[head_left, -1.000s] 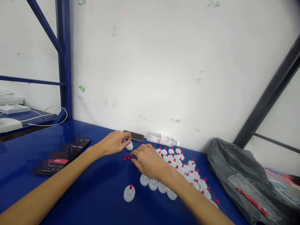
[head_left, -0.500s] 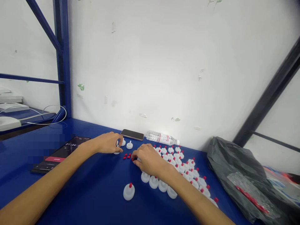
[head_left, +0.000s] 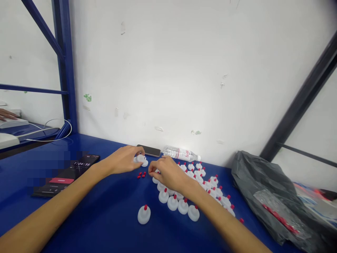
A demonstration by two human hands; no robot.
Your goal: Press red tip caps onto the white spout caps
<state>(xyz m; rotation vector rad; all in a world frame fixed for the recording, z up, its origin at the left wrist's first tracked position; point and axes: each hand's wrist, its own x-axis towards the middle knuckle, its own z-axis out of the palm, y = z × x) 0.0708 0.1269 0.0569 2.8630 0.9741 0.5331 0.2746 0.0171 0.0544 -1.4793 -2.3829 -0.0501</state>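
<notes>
My left hand (head_left: 125,160) pinches a white nozzle cap (head_left: 140,159), a round base with a spout, just above the table. Behind it sits another white cap (head_left: 145,163), partly covered. Close by, my right hand (head_left: 167,173) has its thumb and fingertips pressed together; what is between them, if anything, is hidden. Several small red tips (head_left: 141,175) lie loose between the two hands. Under and beyond my right forearm stand rows of white caps with red tips (head_left: 173,203). A single red-tipped cap (head_left: 144,214) stands apart nearer to me.
A phone showing a timer (head_left: 68,175) lies at left, and a dark phone (head_left: 149,150) at the back beside a clear bottle (head_left: 181,153) on its side. On the right is a dark plastic bag (head_left: 259,189) with a clear bag of red tips (head_left: 280,216) on it.
My left hand has lifted a white cap and moved right, towards my right hand. My right hand has risen slightly from beside the loose red tips. Another person's hand has appeared at far left.
</notes>
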